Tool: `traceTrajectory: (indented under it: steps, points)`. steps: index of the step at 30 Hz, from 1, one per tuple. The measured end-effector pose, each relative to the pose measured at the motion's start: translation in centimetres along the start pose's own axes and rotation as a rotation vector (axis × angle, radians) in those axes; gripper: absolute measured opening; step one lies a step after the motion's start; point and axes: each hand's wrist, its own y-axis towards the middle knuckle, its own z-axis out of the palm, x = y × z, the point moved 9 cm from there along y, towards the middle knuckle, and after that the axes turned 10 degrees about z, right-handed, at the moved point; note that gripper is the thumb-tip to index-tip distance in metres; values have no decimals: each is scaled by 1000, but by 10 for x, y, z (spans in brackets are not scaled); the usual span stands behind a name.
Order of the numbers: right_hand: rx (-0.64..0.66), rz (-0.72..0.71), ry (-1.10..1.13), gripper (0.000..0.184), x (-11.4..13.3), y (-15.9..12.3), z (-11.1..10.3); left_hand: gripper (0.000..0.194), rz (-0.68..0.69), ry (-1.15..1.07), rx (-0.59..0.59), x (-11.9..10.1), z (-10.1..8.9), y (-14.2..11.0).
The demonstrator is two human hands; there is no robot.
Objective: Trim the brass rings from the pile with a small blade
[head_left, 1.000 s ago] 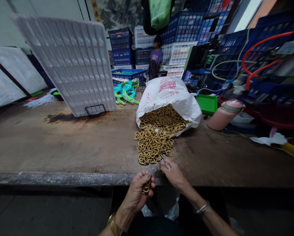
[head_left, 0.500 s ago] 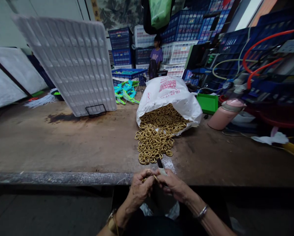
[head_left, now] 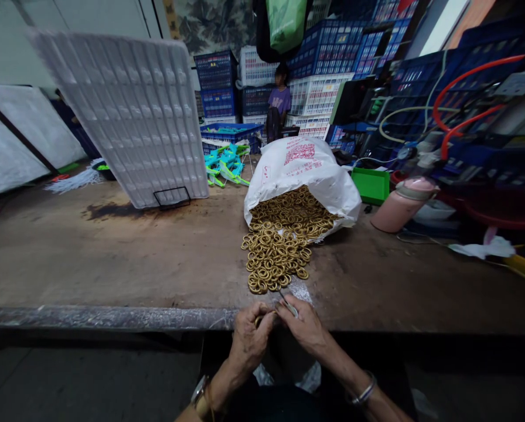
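My left hand is closed around gold-coloured rings, which its fingers mostly hide. In my right hand is a small knife with a thin dark blade and a pale handle, its blade pointing up and away from me. The fingertips of both hands meet at a ring just over the table's front edge. Directly beyond them a pile of gold-coloured rings spills out of a white sack with red print, which lies on its side with its mouth toward me.
A ribbed, translucent plastic panel leans in a black wire stand at left. Teal and green plastic pieces lie behind. To the right are a green tray and a pink bottle. A person is among stacked crates.
My right hand has moved left from beside the pile to meet my left hand. The knife has turned in its grip. The pile and sack look the same.
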Motion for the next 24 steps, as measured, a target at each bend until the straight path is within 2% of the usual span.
traceTrajectory:
  steps: [6,10,13,18,21,24]
  points:
    - [19,46,-1,24,-3,1,3,17,-178,-100,16,25,0,-8]
    - [13,41,35,22,-4,0,1,26,-329,-103,74,40,4,-14]
    - [15,38,68,21,-4,1,1,27,-423,-250,105,44,11,-19]
    - [39,20,137,21,-1,4,0,27,-427,-478,134,38,21,-21]
    - [9,0,104,22,-3,6,-3,29,-413,-490,117,38,20,-20]
    - [-72,-57,-40,21,-1,2,-9,31,-380,-449,73,37,16,-17]
